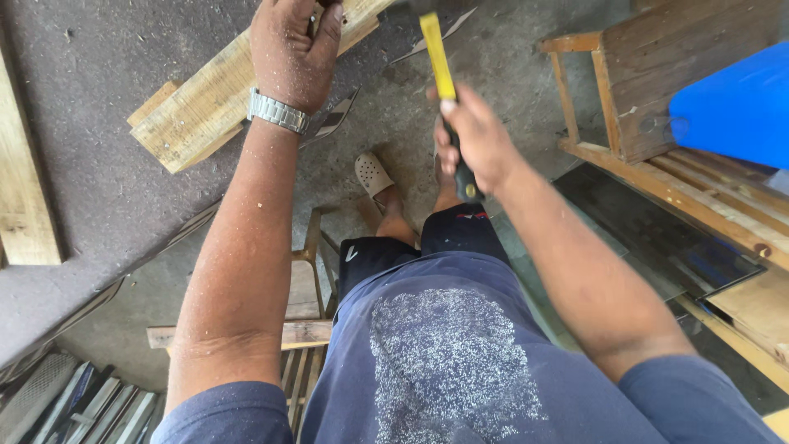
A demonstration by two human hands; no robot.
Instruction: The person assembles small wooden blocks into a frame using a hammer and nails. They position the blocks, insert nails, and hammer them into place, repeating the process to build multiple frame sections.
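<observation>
A: What's the biggest thing in view?

B: The grey worktop [107, 164], dusted with sawdust, filling the upper left. Its near edge runs diagonally down toward the lower left corner of the view.

A: And to the right?

B: A wooden frame of slats [699, 197] along the right side, with a wooden box [657, 74] standing on it and a blue plastic piece [740, 103] leaning at the box's right.

A: What lies on the worktop?

B: A long wooden plank [205, 103], laid slantwise, its near end close to the worktop's near edge and its far end running off the top of the view. Another board [25, 197] lies along the worktop's left edge.

A: Where are the hands?

B: The left hand [292, 49] presses down on the plank near its far part, fingers curled over something small at the plank's top that I cannot make out. A metal wristwatch [278, 111] sits on that wrist.

A: And the other?

B: The right hand [477, 140] is clenched around the dark grip of a hammer [440, 62] with a yellow shaft, raised above the floor, just right of the plank. The head is cut off by the top edge.

A: Anything below?

B: A wooden stool [304, 304] under the legs, and a beige clog [371, 174] on the concrete floor [509, 57].
</observation>
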